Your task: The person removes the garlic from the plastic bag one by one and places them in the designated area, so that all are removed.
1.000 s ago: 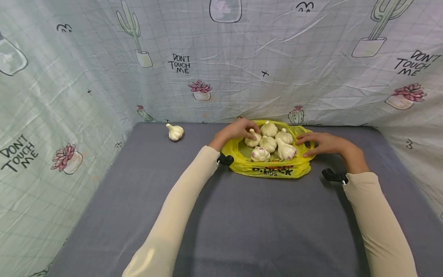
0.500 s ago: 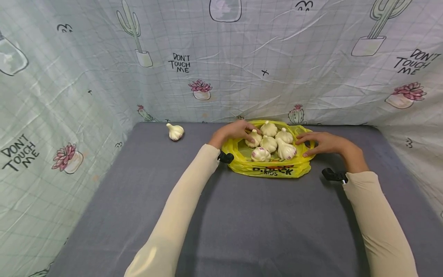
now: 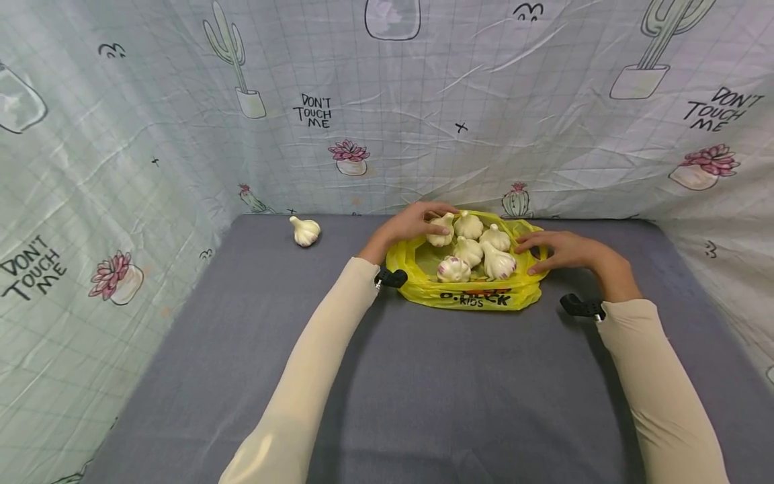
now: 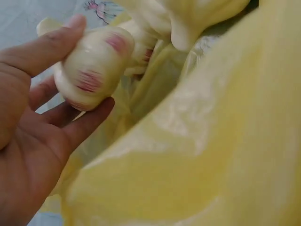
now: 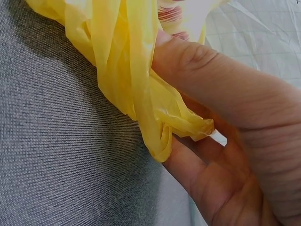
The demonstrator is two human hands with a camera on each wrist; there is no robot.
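A yellow plastic bag (image 3: pixel 484 299) with its mouth spread wide stands near the back of the table, and several garlic bulbs (image 3: pixel 468 251) lie in it. My left hand (image 3: pixel 406 225) grips one garlic bulb (image 3: pixel 442 230) at the bag's left side. Up close in the left wrist view, thumb and fingers surround that purple-streaked bulb (image 4: pixel 96 68), raised over the bag's rim. At the opposite side, my right hand (image 3: pixel 571 252) holds the bag's edge. The right wrist view has the gathered yellow plastic (image 5: pixel 141 89) between thumb and fingers, partly hidden by the thumb.
A single garlic bulb (image 3: pixel 306 232) lies on the grey table cover (image 3: pixel 423 390) at the back left. Behind and to the left hangs a printed cloth (image 3: pixel 411 154) with cactus drawings, close behind the bag.
My left hand has raised the leftmost garlic bulb slightly from its place among the others. My right hand has stayed at the bag's right edge. The other bulbs have kept their places.
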